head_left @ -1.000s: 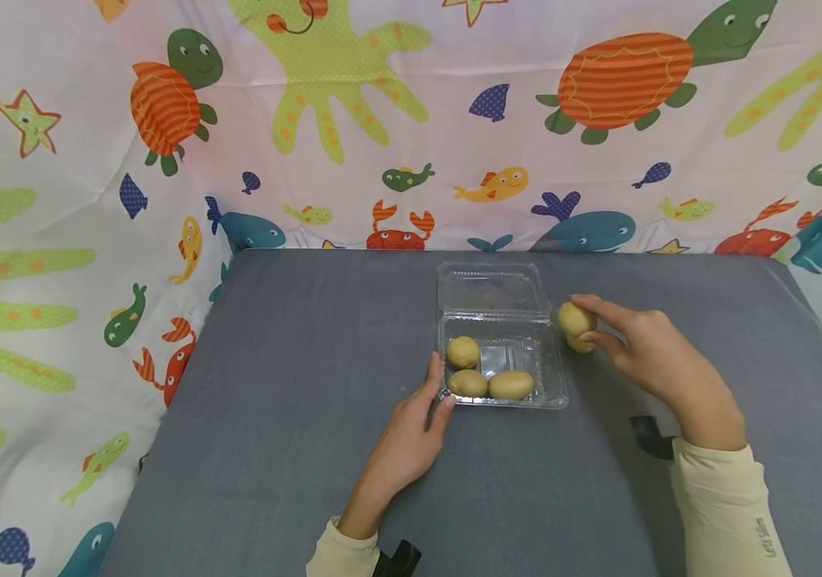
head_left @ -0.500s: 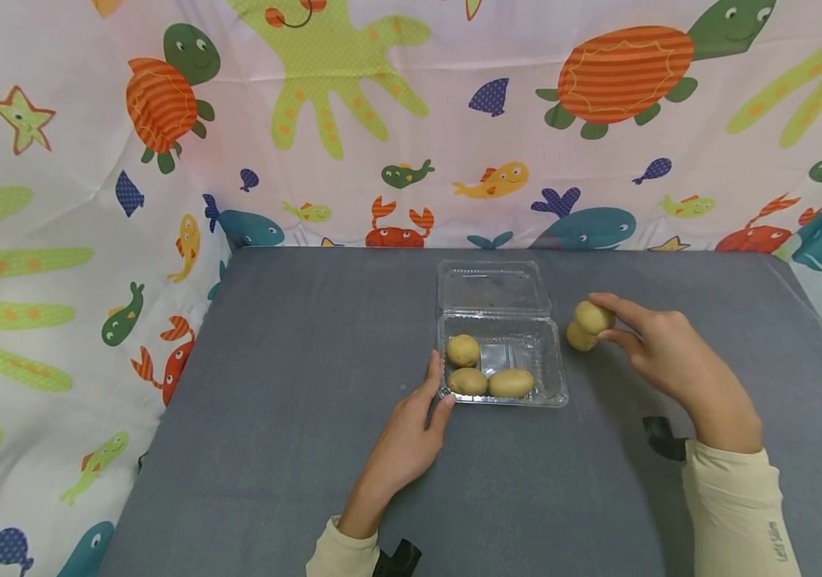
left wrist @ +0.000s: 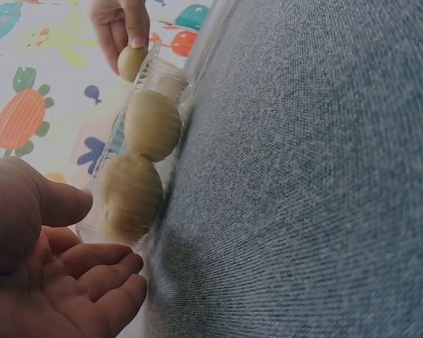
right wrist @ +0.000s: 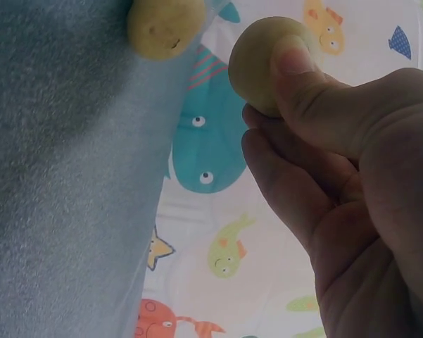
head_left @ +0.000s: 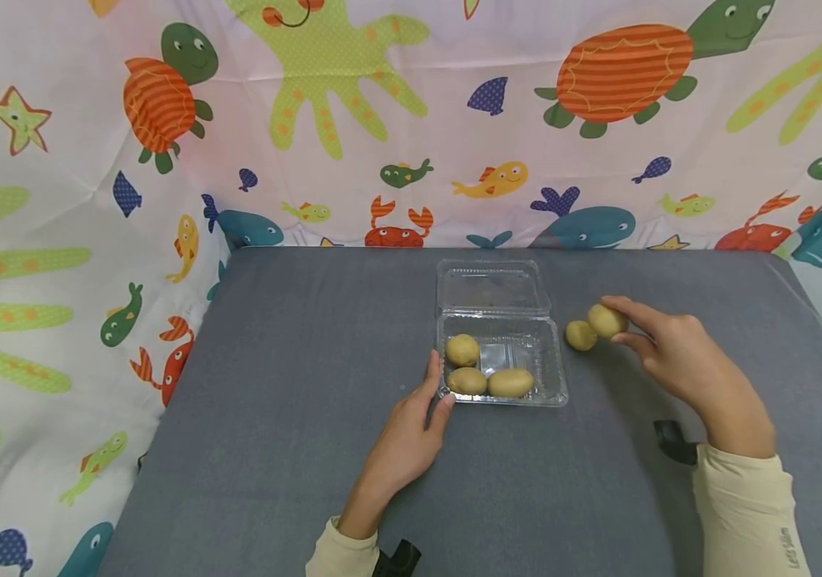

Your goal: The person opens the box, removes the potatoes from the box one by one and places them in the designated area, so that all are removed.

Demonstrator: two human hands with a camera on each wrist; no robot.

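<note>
In the head view, my right hand pinches a small round potato between thumb and fingers. The right wrist view shows the thumb laid over this potato. A second potato lies on the cloth just left of the held one. My left hand rests at the front left corner of a clear plastic clamshell box, index finger along its side and thumb at its front edge. The box's lid is folded back. Inside are three potatoes, one behind two along the front.
A grey cloth covers the table. Behind it and to the left hangs a white curtain printed with sea animals. A dark camera mount juts from the right wrist, and another from the left.
My right hand has moved to the right with its potato, away from the box, and the potato on the cloth shows more fully. My left hand has kept its place at the box corner.
</note>
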